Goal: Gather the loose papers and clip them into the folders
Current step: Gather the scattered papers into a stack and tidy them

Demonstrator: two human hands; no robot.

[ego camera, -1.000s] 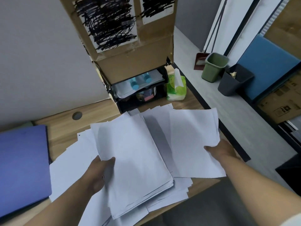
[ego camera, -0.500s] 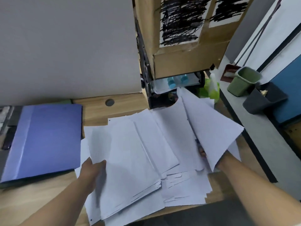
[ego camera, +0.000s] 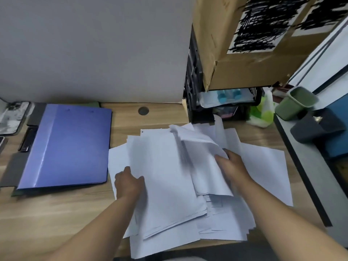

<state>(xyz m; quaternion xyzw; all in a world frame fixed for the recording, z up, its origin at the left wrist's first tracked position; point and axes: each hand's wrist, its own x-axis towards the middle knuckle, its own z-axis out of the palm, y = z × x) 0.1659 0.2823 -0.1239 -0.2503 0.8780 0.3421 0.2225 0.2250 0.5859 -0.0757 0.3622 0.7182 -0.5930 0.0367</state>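
At the far left edge of the wooden desk (ego camera: 56,213) we see a phone (ego camera: 13,117) in a patterned case, and just right of it a blue folder (ego camera: 66,146) lying closed and flat, overlapping a grey folder (ego camera: 17,166) beneath. Right of the blue folder, with a strip of bare desk between, sprawls the pile of loose white papers (ego camera: 169,185), untidy and overhanging the desk's near edge. Our left hand (ego camera: 129,183) grips the left edge of the topmost sheaf, thumb on top and fingers tucked under the paper. Our right hand (ego camera: 231,164) pinches a curled bundle of sheets (ego camera: 201,147), lifted and bent over above the centre of the pile. Behind the papers a black desk tray (ego camera: 195,102) sits under a cardboard box (ego camera: 244,59) with scribbled-over labels. Beside the tray stands a green tissue pack (ego camera: 263,113). Past the desk's right edge, on the floor, stand a green bin (ego camera: 295,102) and a dark bin (ego camera: 316,127).
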